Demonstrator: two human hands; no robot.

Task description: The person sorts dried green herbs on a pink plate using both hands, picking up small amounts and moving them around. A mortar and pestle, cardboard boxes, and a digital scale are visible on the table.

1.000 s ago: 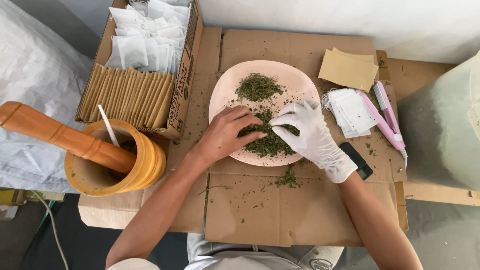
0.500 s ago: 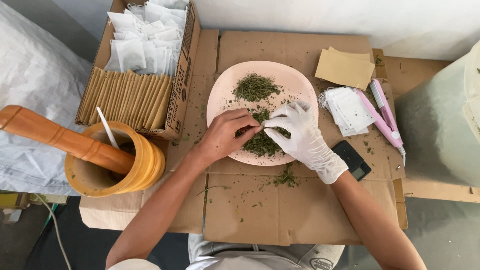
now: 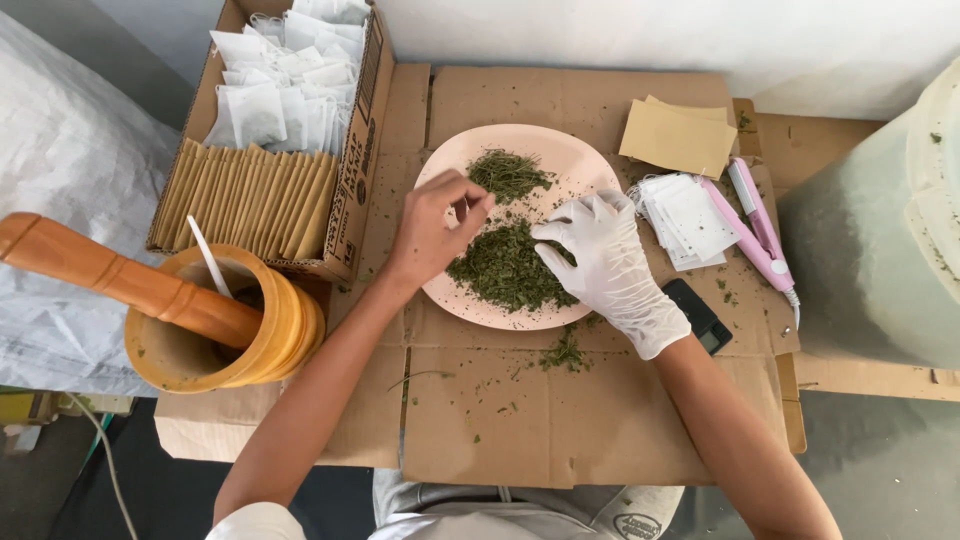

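a wooden mortar point(image 3: 225, 325) with its pestle point(image 3: 120, 280) stands well to the left of the bare left hand point(image 3: 432, 232), beside a cardboard box point(image 3: 355, 190) of paper sachets. the left hand hovers over a pink plate point(image 3: 575, 160), fingertips pinched together, what they grip too small to tell. just right of it, the gloved right hand point(image 3: 600, 255) rests, fingers spread, on the dried green herb point(image 3: 500, 270). a pink sealer point(image 3: 755, 225) lies further right.
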